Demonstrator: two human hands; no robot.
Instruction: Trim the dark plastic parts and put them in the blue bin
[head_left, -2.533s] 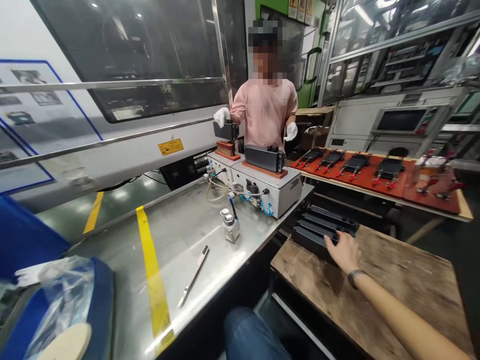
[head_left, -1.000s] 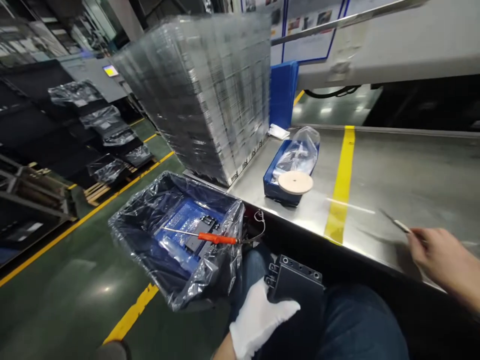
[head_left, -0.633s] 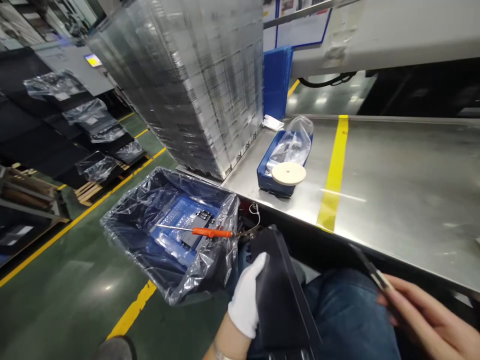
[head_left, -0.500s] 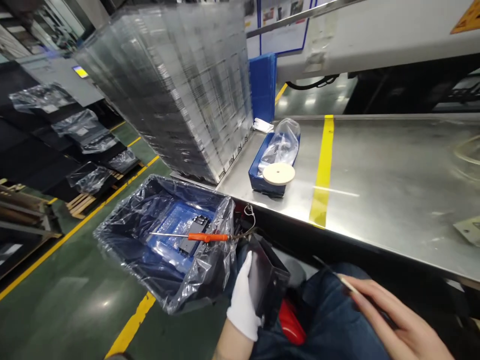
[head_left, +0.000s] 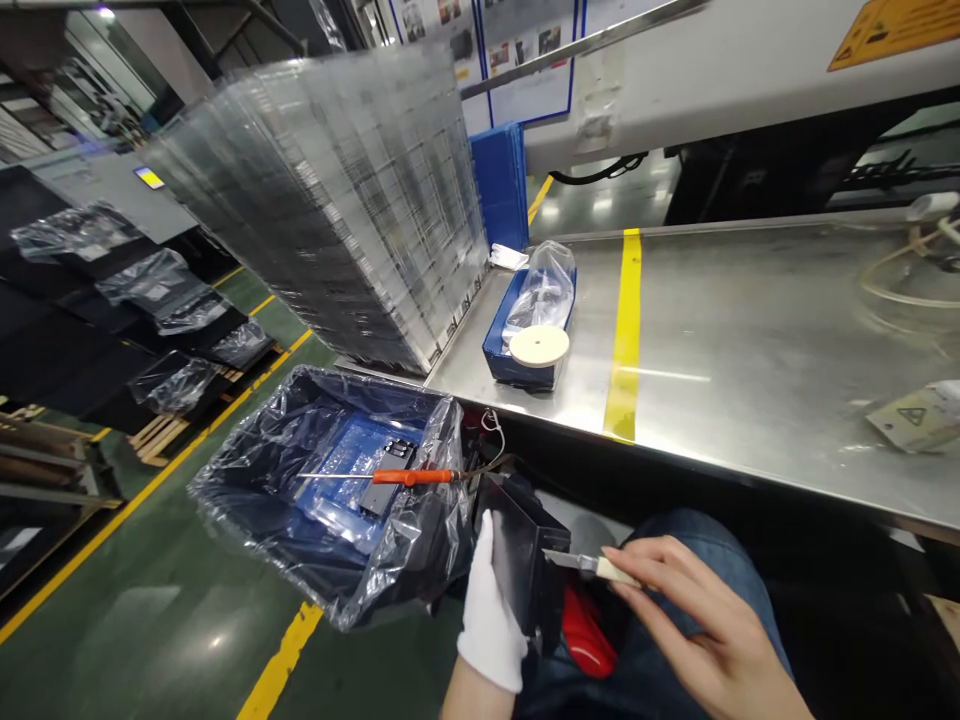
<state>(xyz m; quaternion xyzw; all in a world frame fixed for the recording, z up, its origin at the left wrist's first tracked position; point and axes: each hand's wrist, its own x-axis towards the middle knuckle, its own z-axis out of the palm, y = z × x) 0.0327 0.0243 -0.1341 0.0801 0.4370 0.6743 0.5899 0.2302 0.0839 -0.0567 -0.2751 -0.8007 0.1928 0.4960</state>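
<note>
Steel bench (head_left: 750,330), orange warning label (head_left: 885,28) unreadable; gloved left hand (head_left: 491,610) grips black part (head_left: 525,560), right hand (head_left: 690,630) pinches blade (head_left: 574,562).

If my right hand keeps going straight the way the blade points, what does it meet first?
The right hand aims its knife leftward, the tip already at the black plastic part's edge, held by the gloved left hand. Depth is unclear.
</note>
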